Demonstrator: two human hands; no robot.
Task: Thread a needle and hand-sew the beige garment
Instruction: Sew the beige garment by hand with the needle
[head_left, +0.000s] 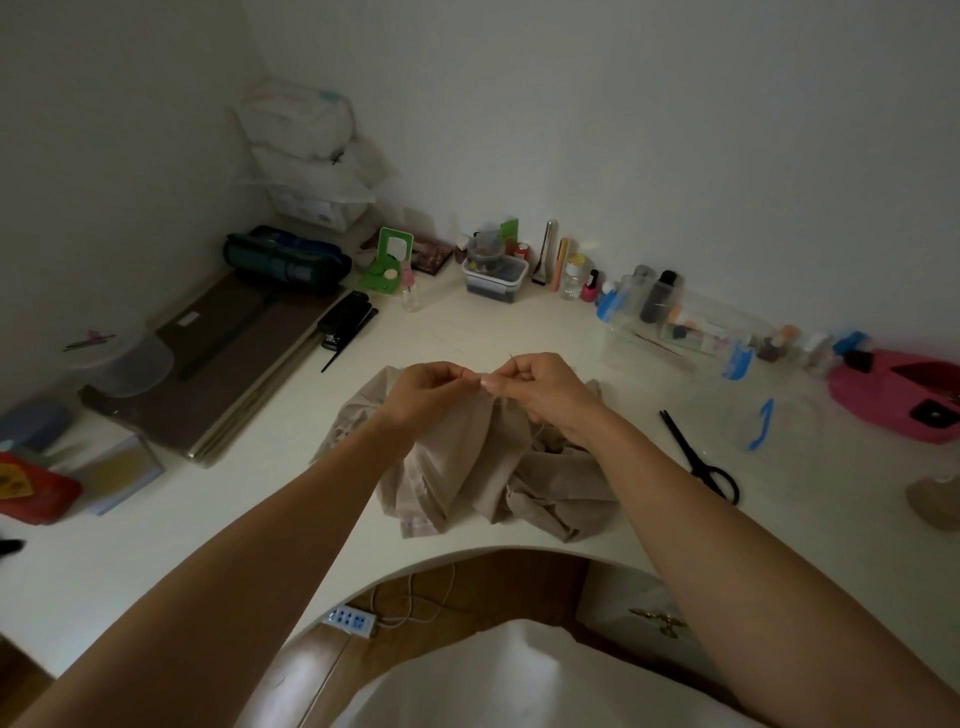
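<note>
Head view is showing both hands meeting mid-frame above the crumpled beige garment (467, 467). The left hand (426, 389) is pinching what is likely the thread, too fine to see. The right hand (543, 389) is pinching the needle (511, 358). Threading seems to be underway, and the next move is calling for a steady aim at the eye. Scissors (701, 457) are lying on the white desk (467, 322) at right, in a dim room.

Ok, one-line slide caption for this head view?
Left hand and right hand meet fingertip to fingertip above the crumpled beige garment, apparently threading a needle; black scissors lie to the right.
</note>
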